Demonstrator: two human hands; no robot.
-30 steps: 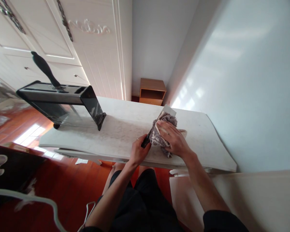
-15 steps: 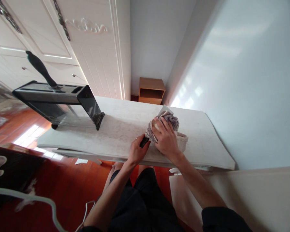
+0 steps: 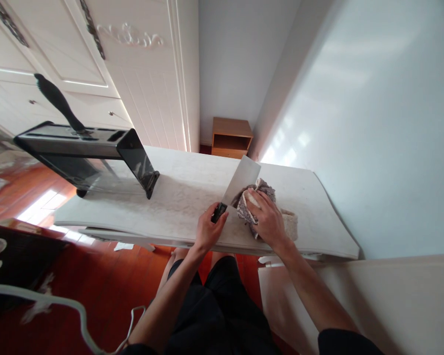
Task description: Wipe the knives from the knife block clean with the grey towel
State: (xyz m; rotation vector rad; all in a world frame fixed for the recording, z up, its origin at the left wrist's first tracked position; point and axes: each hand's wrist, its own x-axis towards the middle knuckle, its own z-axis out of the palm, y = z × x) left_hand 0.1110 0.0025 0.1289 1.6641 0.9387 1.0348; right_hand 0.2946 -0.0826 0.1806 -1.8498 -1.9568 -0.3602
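Your left hand point(image 3: 208, 229) is curled closed around the black handle of the knife point(image 3: 243, 178), and your right hand point(image 3: 269, 221) has its fingers bunched into the cloth point(image 3: 245, 213). Half a second ago the cloth covered most of the blade; now it sits off to the right, leaving the blade bare. The knife is over the white table point(image 3: 185, 195), its long axis running away from you, tip leaning right. Farther left, the knife block point(image 3: 136, 159) holds one upright black handle point(image 3: 58, 101), tilted leftward.
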